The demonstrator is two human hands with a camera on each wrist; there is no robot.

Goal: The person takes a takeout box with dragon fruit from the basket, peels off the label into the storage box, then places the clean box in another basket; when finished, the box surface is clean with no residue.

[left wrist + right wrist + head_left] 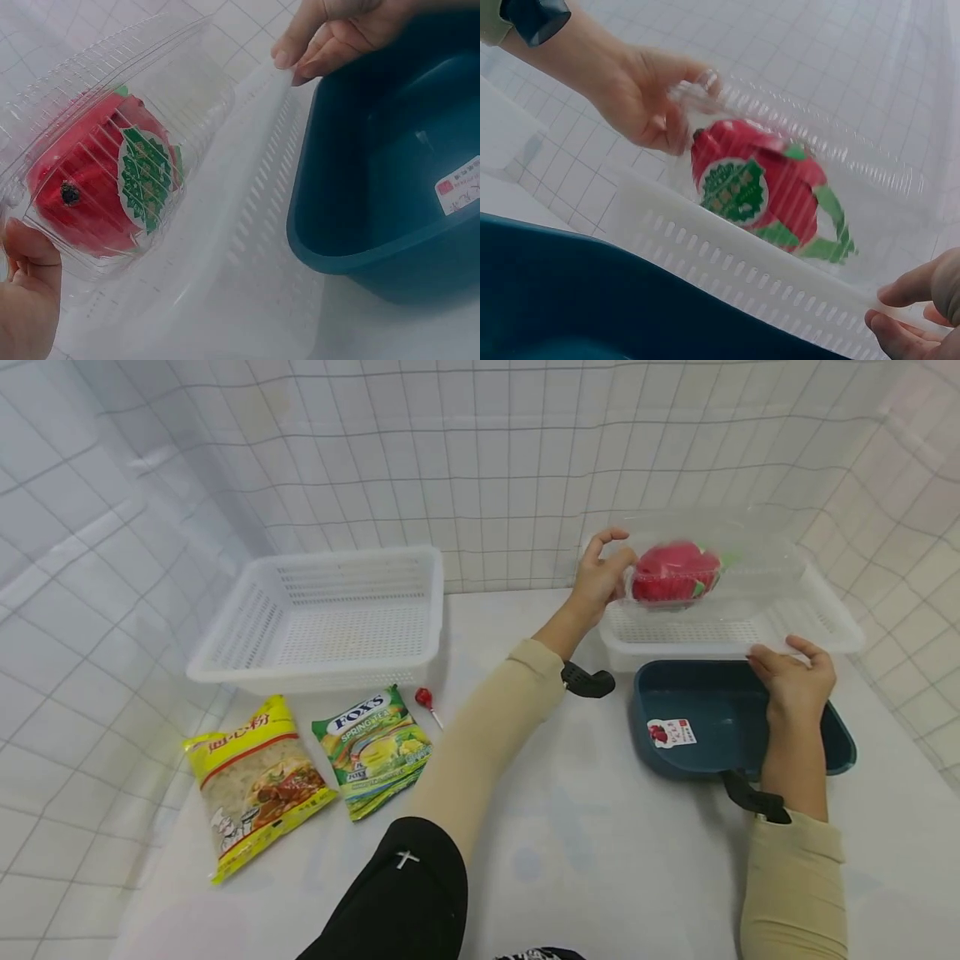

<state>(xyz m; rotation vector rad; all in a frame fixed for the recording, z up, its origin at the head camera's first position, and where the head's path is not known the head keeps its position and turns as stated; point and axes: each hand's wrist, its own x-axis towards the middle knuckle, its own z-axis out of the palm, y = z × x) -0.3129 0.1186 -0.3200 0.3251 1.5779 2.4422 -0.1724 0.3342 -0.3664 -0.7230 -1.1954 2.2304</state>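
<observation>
My left hand (598, 575) grips one end of a clear plastic clamshell box (196, 101) and holds it tilted over the right white basket (622, 647). Inside the box lies a red dragon fruit (675, 572) with green tips; a green label (735, 191) shows on it in both wrist views. At the basket's front edge, my right hand (797, 689) pinches the rim between thumb and fingers. Directly in front of that basket is a dark teal basin (720, 727) with a small sticker, and my right forearm passes over it.
On the left stands another white basket (315, 681). Before it lie a yellow food packet (258, 785), a green Fox's candy bag (375, 752) and a red lollipop (424, 697). A grid-patterned sheet (487, 468) rises behind and at both sides.
</observation>
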